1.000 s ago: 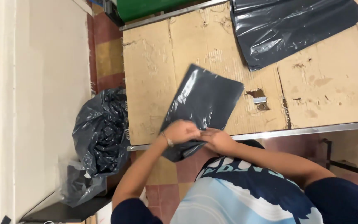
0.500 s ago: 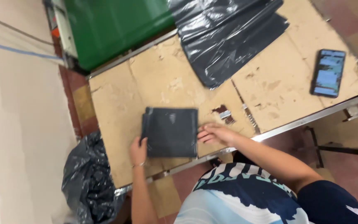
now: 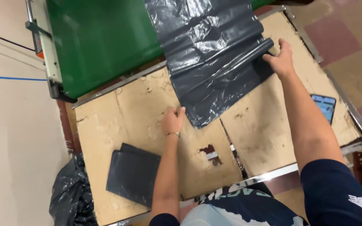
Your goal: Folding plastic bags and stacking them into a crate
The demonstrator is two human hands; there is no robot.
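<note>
Now, nearest the person, the folded bag (image 3: 131,173) lies flat at the table's near left corner, let go of; half a second ago both hands were still pressing it there, so that piece looks finished and set aside. A full black sack (image 3: 68,196) sits on the floor just left of the table (image 3: 118,117). Both arms have since stretched forward to the loose black sheet (image 3: 214,54) that spills from the green machine (image 3: 101,37) onto the worn cardboard top. The left hand (image 3: 172,121) rests by the sheet's near corner, fingers loosely curled; whether it pinches the plastic or only touches the edge cannot be told. The right hand (image 3: 280,58) is farther out, at the sheet's right edge, with its fingers closed on the rolled rim of the plastic. A phone (image 3: 324,105) lies near the right rim, beside that forearm. Judging from the reach, the work has passed from the folded bag to the next sheet, which is being taken hold of at two corners while it is spread flat.
</note>
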